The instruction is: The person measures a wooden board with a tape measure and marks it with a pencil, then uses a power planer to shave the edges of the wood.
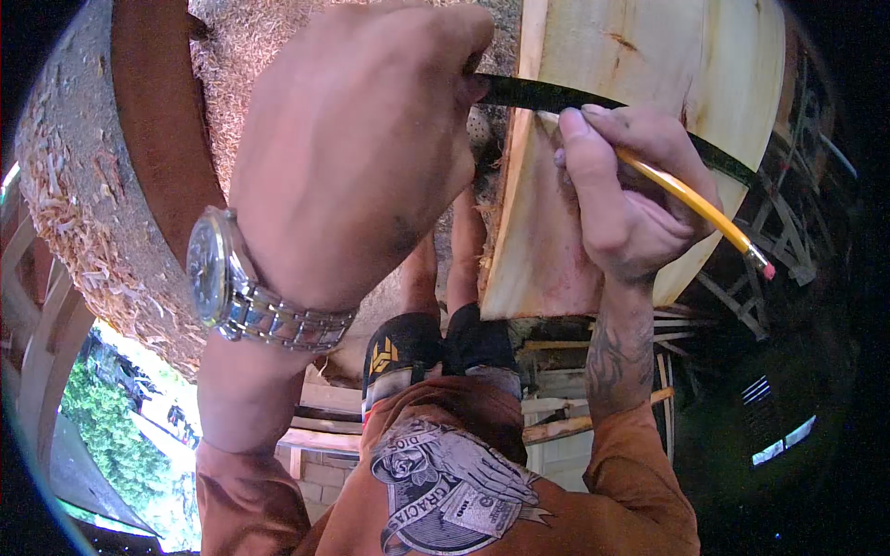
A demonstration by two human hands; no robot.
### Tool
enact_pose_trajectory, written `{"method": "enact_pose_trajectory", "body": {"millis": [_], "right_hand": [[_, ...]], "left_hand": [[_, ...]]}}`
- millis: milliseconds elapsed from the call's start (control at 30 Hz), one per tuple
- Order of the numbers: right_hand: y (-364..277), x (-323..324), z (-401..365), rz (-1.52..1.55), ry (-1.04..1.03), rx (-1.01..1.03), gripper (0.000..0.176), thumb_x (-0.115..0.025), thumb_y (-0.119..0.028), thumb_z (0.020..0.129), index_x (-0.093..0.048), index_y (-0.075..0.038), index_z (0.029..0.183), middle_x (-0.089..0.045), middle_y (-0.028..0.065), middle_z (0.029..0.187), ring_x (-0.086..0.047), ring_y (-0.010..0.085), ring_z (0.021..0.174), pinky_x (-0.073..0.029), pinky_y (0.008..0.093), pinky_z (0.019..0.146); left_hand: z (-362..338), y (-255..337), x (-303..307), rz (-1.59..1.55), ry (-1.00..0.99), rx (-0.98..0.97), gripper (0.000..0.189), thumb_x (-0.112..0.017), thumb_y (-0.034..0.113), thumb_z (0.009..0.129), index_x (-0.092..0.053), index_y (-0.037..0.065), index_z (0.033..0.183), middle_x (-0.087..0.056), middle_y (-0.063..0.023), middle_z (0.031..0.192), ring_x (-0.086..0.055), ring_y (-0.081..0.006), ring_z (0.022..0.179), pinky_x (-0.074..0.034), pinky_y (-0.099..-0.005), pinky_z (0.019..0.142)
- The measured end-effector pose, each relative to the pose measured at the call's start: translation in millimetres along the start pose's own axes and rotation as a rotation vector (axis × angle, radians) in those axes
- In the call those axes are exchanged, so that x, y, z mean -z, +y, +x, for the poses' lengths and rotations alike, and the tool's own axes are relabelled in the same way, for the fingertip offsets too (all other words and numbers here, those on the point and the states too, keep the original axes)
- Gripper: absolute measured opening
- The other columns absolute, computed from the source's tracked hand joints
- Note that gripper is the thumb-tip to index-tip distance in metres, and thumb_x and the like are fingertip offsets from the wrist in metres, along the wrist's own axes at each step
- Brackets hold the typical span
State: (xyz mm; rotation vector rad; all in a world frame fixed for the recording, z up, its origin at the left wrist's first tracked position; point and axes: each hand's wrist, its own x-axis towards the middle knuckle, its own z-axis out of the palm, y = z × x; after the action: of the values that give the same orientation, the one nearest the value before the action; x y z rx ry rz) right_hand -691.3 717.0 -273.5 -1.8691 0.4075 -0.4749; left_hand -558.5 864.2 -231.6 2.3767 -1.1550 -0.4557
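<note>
If my left hand [357,148], fingers pinched on the black strip [547,94], lets it slip across the pale wood slab [649,56], the yellow pencil [695,206] gripped in my right hand [630,199] marks crookedly.

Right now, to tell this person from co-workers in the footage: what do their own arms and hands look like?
Both hands are bare, no gloves. The left hand wears a silver link-bracelet watch with a dark dial. Below the right hand, the forearm bears a dark tattoo. Orange sleeves cover both arms further up.
</note>
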Motion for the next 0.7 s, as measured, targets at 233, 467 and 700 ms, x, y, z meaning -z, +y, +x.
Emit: {"method": "enact_pose_trajectory", "body": {"millis": [233,467,700], "right_hand": [[-2,-4,2,0.039,0.076,-0.052,0.012,-0.078,0.007,0.073,-0.071,-0.002,0.078,-0.067,0.0036,0.072,-0.060,0.0072,0.062,-0.046,0.0207,0.057],[2,2,3,-0.010,-0.026,0.090,0.012,-0.072,0.012,0.077,-0.068,0.004,0.085,-0.069,0.0111,0.081,-0.062,0.0116,0.068,-0.049,0.0231,0.063],[3,5,5,0.000,-0.065,0.113,0.014,-0.073,0.013,0.076,-0.068,0.004,0.085,-0.069,0.0120,0.081,-0.062,0.0126,0.069,-0.050,0.0239,0.065]], "left_hand": [[11,18,21,-0.095,-0.085,0.079,0.009,-0.066,0.005,0.083,-0.058,0.001,0.082,-0.057,-0.0201,0.070,-0.058,-0.0426,0.069,-0.046,-0.0447,0.059],[1,9,14,-0.123,-0.079,0.129,0.010,-0.066,0.006,0.083,-0.059,0.001,0.081,-0.057,-0.0196,0.068,-0.058,-0.0397,0.066,-0.046,-0.0433,0.058],[-3,5,11,-0.145,-0.070,0.155,0.010,-0.067,0.006,0.084,-0.059,0.000,0.081,-0.056,-0.0192,0.067,-0.057,-0.0377,0.064,-0.046,-0.0425,0.058]]}}
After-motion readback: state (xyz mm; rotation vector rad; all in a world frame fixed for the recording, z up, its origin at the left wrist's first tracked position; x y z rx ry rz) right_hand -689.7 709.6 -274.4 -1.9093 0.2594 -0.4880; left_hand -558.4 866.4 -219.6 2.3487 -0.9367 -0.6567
